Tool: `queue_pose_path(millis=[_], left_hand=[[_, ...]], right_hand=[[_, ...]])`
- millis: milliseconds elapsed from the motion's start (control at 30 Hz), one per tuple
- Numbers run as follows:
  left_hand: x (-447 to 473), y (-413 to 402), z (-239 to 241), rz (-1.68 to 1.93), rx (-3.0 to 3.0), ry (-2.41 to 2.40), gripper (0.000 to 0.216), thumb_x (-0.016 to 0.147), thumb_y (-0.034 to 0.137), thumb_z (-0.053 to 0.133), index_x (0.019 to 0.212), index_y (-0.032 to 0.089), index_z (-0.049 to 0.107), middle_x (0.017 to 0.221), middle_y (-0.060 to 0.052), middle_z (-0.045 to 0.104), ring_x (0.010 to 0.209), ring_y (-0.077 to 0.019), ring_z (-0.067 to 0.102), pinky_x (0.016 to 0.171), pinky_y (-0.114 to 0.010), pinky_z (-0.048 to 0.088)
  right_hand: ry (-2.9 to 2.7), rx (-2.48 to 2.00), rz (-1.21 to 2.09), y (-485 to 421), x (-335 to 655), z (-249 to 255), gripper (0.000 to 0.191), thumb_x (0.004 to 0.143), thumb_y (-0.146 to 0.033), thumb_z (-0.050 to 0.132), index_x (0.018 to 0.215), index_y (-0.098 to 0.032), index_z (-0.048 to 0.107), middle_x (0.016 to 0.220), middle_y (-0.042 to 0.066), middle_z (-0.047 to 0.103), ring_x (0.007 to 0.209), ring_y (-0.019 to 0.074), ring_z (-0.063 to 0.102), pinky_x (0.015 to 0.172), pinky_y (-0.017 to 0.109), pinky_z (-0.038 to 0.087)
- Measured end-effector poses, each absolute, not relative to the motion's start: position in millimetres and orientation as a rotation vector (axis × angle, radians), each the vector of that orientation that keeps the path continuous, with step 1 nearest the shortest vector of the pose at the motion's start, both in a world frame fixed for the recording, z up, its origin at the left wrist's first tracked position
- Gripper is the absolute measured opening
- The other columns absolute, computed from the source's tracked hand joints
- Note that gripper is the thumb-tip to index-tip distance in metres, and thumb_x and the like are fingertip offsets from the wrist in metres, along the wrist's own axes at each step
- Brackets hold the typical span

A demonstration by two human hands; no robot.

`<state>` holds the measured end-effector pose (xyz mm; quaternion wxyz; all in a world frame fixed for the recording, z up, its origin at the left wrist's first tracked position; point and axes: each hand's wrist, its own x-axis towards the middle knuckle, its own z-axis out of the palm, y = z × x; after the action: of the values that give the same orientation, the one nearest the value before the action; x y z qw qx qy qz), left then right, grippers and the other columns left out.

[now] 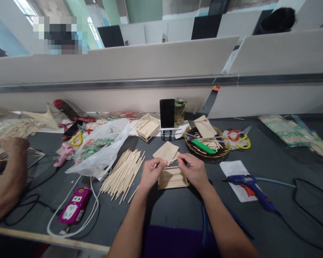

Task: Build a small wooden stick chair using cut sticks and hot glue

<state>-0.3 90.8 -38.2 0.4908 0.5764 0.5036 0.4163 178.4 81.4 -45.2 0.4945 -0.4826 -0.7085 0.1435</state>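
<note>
Between my two hands a thin wooden stick (pixel 173 160) is held roughly level. My left hand (pixel 154 172) pinches its left end and my right hand (pixel 193 170) pinches the right end. Just below and behind the fingers lies a small rectangular panel of wooden sticks (pixel 173 178) with a raised edge, flat on the table. A folded piece of brown sandpaper or card (pixel 166 151) lies beyond the hands. To the left is a loose pile of wooden sticks (pixel 123 174). On the right a blue glue gun (pixel 249 188) rests on white paper (pixel 233 167).
A small stick-built model (pixel 147 128) stands behind, beside a phone (pixel 167 113) on a stand. A basket (pixel 223 154) holds a green comb-like piece (pixel 204 147). A plastic bag (pixel 102 143), a purple power strip (pixel 75 206) and another person's arm (pixel 13 175) are at left.
</note>
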Motion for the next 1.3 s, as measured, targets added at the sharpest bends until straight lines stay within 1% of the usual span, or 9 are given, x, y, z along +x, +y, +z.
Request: queue_pose_path(millis=[133,233,400,500,633,733,900,1133,1300], left_hand=[[-1.1,90.6,-37.7,1.012,1.394,1.224,0.040,0.078,0.052,0.064,0.061,0.015,0.064,0.052,0.002,0.047,0.053,-0.0108,0.037,0.052,-0.024,0.028],[-1.5,91.1,-38.7,1.015,1.395,1.222,0.040,0.077,0.050,0.065,0.059,0.015,0.061,0.052,0.003,0.045,0.052,-0.0101,0.036,0.053,-0.024,0.028],[-0.4,91.9,-41.2,1.057,1.367,1.222,0.033,0.076,0.046,0.067,0.068,0.015,0.063,0.057,0.003,0.049,0.055,-0.0104,0.039,0.054,-0.024,0.030],[-0.5,91.8,-41.4,1.067,1.359,1.206,0.034,0.076,0.048,0.067,0.069,0.015,0.063,0.056,0.003,0.049,0.054,-0.0105,0.040,0.054,-0.024,0.030],[-1.5,92.0,-40.9,1.067,1.348,1.211,0.037,0.077,0.051,0.066,0.067,0.015,0.061,0.054,0.004,0.046,0.053,-0.0102,0.039,0.054,-0.024,0.029],[-1.5,92.3,-40.9,1.047,1.357,1.215,0.041,0.078,0.053,0.065,0.065,0.015,0.060,0.052,0.004,0.044,0.052,-0.0100,0.036,0.053,-0.024,0.028],[-0.2,91.7,-41.7,1.017,1.356,1.192,0.046,0.077,0.058,0.065,0.063,0.015,0.059,0.053,0.004,0.043,0.053,-0.0100,0.035,0.053,-0.025,0.026],[0.0,90.7,-40.2,0.978,1.308,1.148,0.053,0.076,0.067,0.062,0.064,0.015,0.061,0.048,0.005,0.038,0.049,-0.0093,0.030,0.051,-0.025,0.022],[-0.2,90.7,-40.7,0.958,1.300,1.162,0.054,0.075,0.068,0.062,0.065,0.015,0.061,0.048,0.005,0.037,0.049,-0.0091,0.028,0.051,-0.025,0.020]], right_hand=[[-1.592,-1.167,0.595,81.7,179.1,-46.6,0.015,0.089,-0.022,0.056,0.083,-0.019,0.069,0.074,0.003,0.072,0.064,0.0145,0.064,0.061,0.024,0.048],[-1.558,-1.162,0.670,82.1,180.2,-47.6,0.014,0.087,-0.026,0.058,0.083,-0.019,0.069,0.074,0.003,0.072,0.064,0.0151,0.065,0.061,0.024,0.049],[-1.538,-1.166,0.674,81.6,179.4,-44.4,0.017,0.084,-0.026,0.058,0.073,-0.018,0.068,0.065,0.002,0.067,0.059,0.0140,0.061,0.057,0.024,0.045],[-1.434,-1.180,0.816,81.3,176.7,-40.9,0.018,0.083,-0.030,0.059,0.072,-0.018,0.066,0.062,0.001,0.066,0.054,0.0126,0.057,0.052,0.023,0.043],[-1.331,-1.175,1.020,81.4,175.6,-38.5,0.024,0.084,-0.039,0.061,0.077,-0.018,0.068,0.068,0.002,0.071,0.046,0.0103,0.049,0.045,0.022,0.040],[-1.355,-1.170,0.971,81.2,176.6,-37.7,0.024,0.083,-0.039,0.062,0.077,-0.017,0.069,0.067,0.002,0.070,0.048,0.0105,0.050,0.046,0.022,0.040],[-1.387,-1.166,0.867,80.3,176.5,-36.2,0.019,0.081,-0.034,0.062,0.072,-0.018,0.068,0.063,0.001,0.067,0.057,0.0141,0.059,0.055,0.023,0.046],[-1.307,-1.158,1.002,80.1,174.2,-36.6,0.024,0.083,-0.040,0.062,0.076,-0.018,0.069,0.063,0.002,0.069,0.045,0.0107,0.048,0.044,0.023,0.040],[-1.371,-1.181,0.868,79.8,174.3,-35.6,0.021,0.083,-0.036,0.061,0.072,-0.019,0.067,0.064,0.001,0.067,0.053,0.0123,0.054,0.052,0.023,0.042]])
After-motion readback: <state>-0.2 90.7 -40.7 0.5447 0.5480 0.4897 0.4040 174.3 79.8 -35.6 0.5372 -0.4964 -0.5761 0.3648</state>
